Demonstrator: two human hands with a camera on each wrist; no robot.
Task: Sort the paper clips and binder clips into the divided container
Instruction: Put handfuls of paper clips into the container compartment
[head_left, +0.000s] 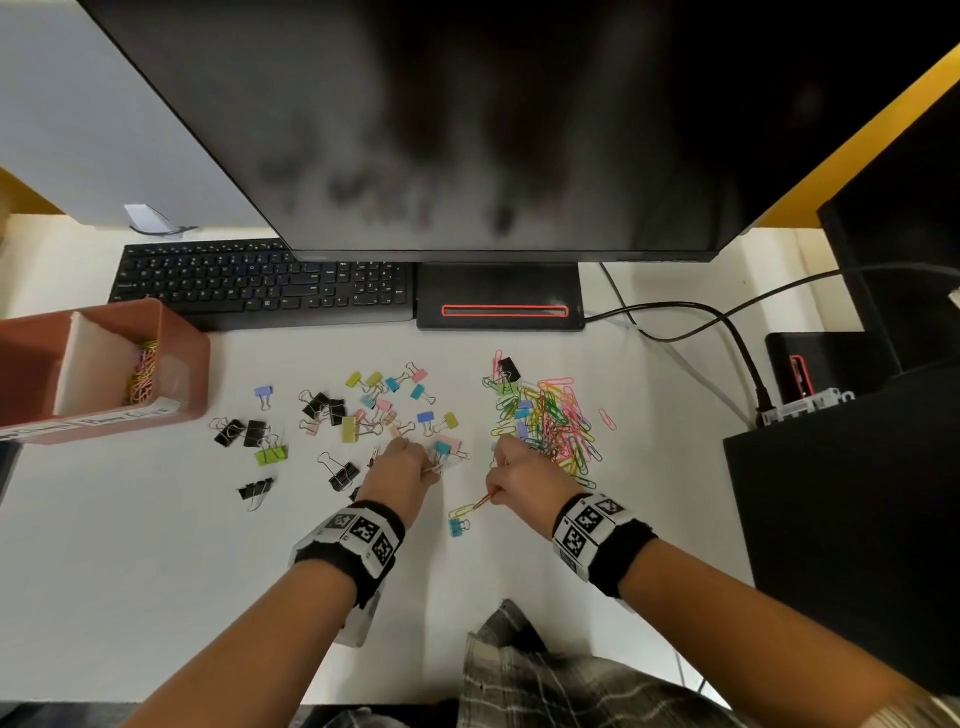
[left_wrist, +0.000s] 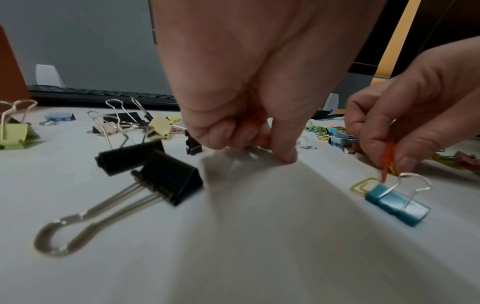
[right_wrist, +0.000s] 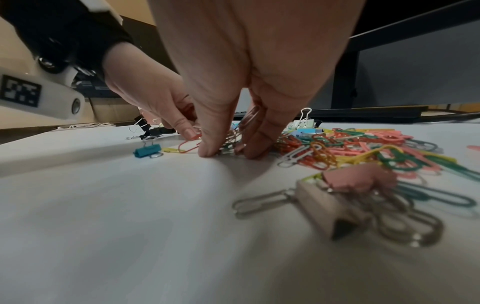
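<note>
Hardly any writing can be read. The brown container (head_left: 171, 358), at about nine o'clock on the desk, carries a white label strip (head_left: 104, 421) along its near rim with printed words too blurred to make out. The keyboard (head_left: 260, 286), at about eleven o'clock, has key legends too small to read. The wristbands (head_left: 587, 525) bear black-and-white square code markers, no letters or numbers.
</note>
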